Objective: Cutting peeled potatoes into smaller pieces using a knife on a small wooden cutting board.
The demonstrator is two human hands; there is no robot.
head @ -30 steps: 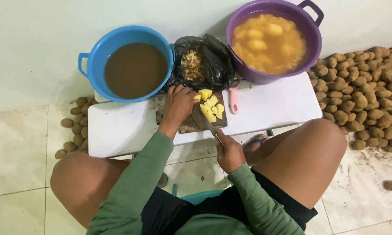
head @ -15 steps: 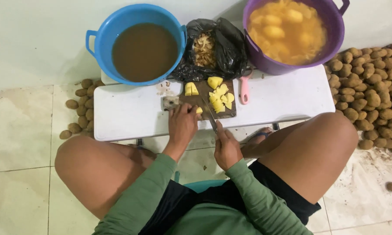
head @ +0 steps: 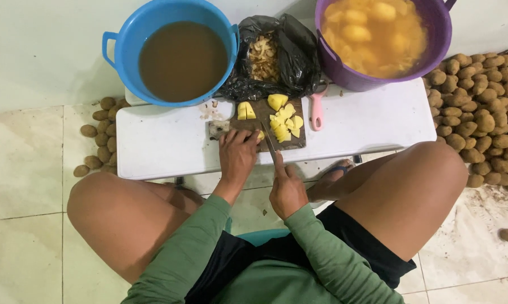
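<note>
Standing on pale floor tiles (head: 23, 169): white table (head: 169, 146).

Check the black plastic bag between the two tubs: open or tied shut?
Open. The black bag gapes at the top, its rim spread apart, with pale peelings visible inside it.

Yellow potato chunks (head: 283, 121) (peeled) heaped on brown board (head: 263, 107); knife (head: 269, 147) beside.
</note>
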